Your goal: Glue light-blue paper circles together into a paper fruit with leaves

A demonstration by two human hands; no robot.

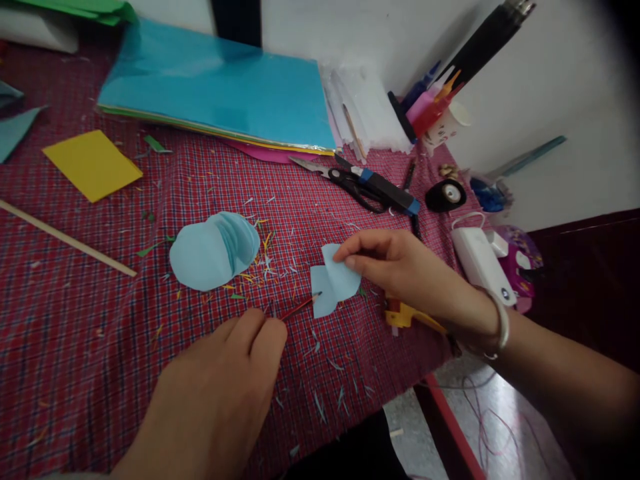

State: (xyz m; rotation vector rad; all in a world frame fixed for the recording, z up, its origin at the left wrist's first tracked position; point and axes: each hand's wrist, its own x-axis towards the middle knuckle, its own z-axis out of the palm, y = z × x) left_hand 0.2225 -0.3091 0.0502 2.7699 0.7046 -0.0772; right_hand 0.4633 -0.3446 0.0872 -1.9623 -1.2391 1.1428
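Observation:
My right hand [387, 267] pinches the upper edge of a light blue paper piece [343, 277] between thumb and fingers. Beneath it lies a second light blue piece [323, 300], partly covered. From the closed fingers of my left hand [225, 373] a thin red pencil [300, 308] points right, its dark tip on the lower piece. To the left, a fanned pile of rounded light blue paper cutouts [200, 257] rests on the checked cloth. A yellow and orange glue gun [407, 315] is partly hidden below my right wrist.
Scissors [343, 177] and a blue-black handled cutter [390, 192] lie behind the hands. Farther back is a pack of coloured paper [225, 87]. Yellow squares [93, 167] and a wooden stick [70, 240] are left. A white power strip [480, 263] stands right. Paper scraps litter the cloth.

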